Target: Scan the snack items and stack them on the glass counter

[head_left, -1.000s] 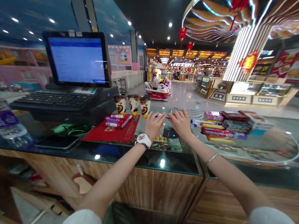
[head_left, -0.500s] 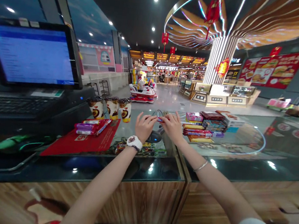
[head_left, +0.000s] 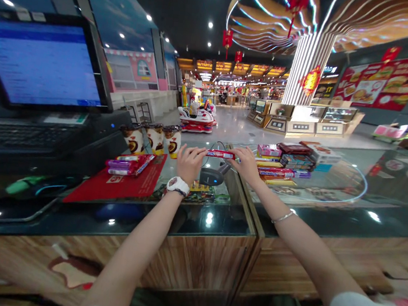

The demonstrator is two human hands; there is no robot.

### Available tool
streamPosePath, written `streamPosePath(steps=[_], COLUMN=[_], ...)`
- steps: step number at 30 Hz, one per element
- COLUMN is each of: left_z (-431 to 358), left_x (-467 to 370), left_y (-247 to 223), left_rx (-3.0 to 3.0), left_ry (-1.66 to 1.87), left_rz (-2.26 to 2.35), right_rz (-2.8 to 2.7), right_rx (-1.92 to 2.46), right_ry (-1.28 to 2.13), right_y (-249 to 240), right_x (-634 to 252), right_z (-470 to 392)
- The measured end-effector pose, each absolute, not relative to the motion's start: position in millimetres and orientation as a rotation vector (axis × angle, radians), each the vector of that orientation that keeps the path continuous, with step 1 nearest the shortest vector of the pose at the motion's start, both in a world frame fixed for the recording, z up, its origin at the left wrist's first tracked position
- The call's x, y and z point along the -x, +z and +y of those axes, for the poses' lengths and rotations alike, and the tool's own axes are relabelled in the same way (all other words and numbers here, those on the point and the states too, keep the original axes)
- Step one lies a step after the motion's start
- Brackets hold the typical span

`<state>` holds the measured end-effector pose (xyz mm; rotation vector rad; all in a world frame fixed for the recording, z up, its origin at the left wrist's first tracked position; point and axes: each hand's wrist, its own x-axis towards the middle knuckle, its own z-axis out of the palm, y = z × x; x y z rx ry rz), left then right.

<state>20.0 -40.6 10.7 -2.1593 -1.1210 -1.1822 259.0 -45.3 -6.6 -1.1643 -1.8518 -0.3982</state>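
Note:
A red candy roll (head_left: pixel 220 154) is held level above the glass counter, stretched between both hands. My left hand (head_left: pixel 190 163) pinches its left end, and my right hand (head_left: pixel 246 164) grips the right end. Below the roll a dark scanner (head_left: pixel 211 176) with a blue light rests on the counter. To the left, several red and purple candy rolls (head_left: pixel 128 164) lie on a red mat (head_left: pixel 118 185). On the right, a pile of candy rolls (head_left: pixel 276 172) and small boxes (head_left: pixel 295 161) sits close to my right hand.
A monitor (head_left: pixel 42 61) and keyboard (head_left: pixel 24 133) stand at the left, with a mouse (head_left: pixel 47 186) before them. Three patterned cups (head_left: pixel 155 139) are behind the mat. The counter's dark front edge (head_left: pixel 195 226) runs below my forearms.
My hands have moved apart, so more of the red roll between them shows. The camera view has tilted slightly downward.

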Motion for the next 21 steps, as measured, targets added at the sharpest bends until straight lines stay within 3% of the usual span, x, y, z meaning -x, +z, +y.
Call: streamPosePath(steps=[21], left_z=[-41.3], left_x=[-33.2], left_y=[6.1], left_rx=[2.267], left_ry=[-1.112], left_rz=[-0.941], right_rz=[-1.851], right_rx=[1.01], right_ry=[-0.549], right_y=[-3.8], right_x=[-239.9], right_z=[-60.9])
